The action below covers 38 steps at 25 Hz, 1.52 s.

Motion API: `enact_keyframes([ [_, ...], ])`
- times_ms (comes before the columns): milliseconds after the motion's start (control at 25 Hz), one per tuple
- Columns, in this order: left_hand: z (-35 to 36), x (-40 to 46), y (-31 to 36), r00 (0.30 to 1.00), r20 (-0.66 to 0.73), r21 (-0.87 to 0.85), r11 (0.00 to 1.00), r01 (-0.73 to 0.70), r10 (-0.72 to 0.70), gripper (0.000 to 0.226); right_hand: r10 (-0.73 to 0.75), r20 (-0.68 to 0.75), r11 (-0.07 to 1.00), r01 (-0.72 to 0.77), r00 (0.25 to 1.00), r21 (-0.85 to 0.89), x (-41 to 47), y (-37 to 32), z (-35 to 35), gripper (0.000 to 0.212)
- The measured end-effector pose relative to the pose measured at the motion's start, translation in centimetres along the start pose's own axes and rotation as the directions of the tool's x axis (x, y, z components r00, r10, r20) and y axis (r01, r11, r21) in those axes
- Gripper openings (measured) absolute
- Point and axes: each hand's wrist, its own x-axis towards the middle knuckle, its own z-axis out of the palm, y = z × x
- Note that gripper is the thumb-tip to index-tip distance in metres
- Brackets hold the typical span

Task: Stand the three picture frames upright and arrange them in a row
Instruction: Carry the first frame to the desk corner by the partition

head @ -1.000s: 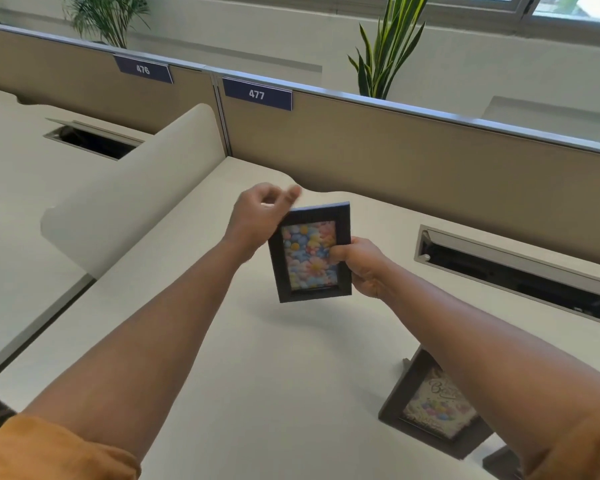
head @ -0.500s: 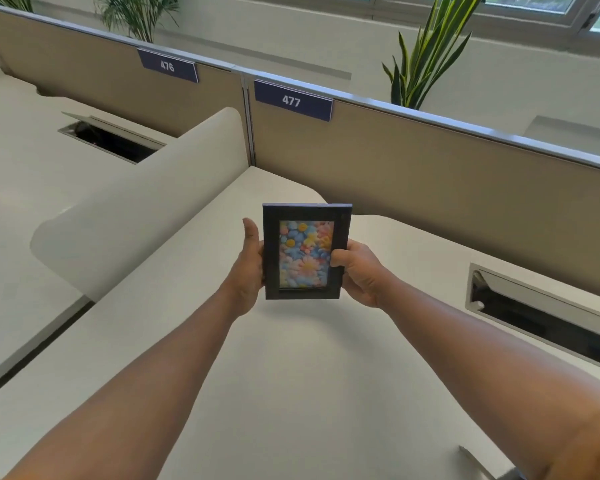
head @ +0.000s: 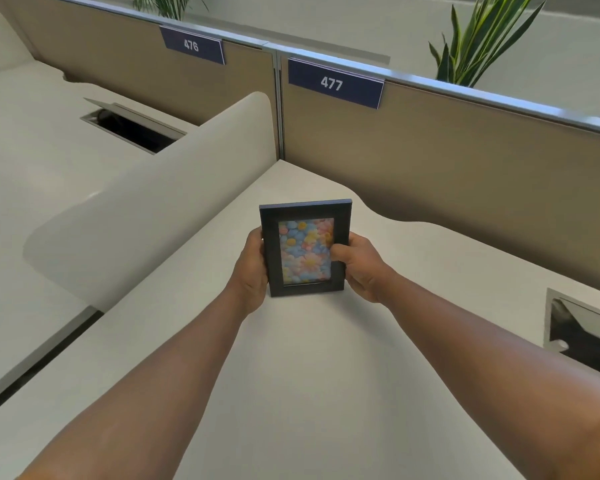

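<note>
At the picture's centre a black picture frame with a flower print stands upright, its bottom edge seemingly on the white desk — contact is hard to confirm. The left hand clasps its left edge, fingers hidden behind; the right hand grips the right edge, thumb across the front. At right, an open cable tray — contents indistinct, cut off.

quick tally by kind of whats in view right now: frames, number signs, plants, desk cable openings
picture frames: 1, held in the left hand and right hand
number signs: 2, 476 and 477
plants: 2
cable openings: 2
total: 7
</note>
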Motion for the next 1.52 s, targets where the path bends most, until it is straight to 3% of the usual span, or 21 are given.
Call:
enact_keyframes([
  [680,-1.0,1.6,-0.1,1.0,-0.018,-0.031,1.0,-0.004,0.003,0.056,0.002,0.026,1.0,-0.002,1.0,0.007,1.8,0.5,1.5,0.029],
  [1520,0.1,1.9,-0.6,1.0,-0.014,0.004,1.0,0.023,-0.023,0.06,0.014,-0.05,0.999,-0.015,0.999,-0.035,1.6,0.3,0.5,0.025],
])
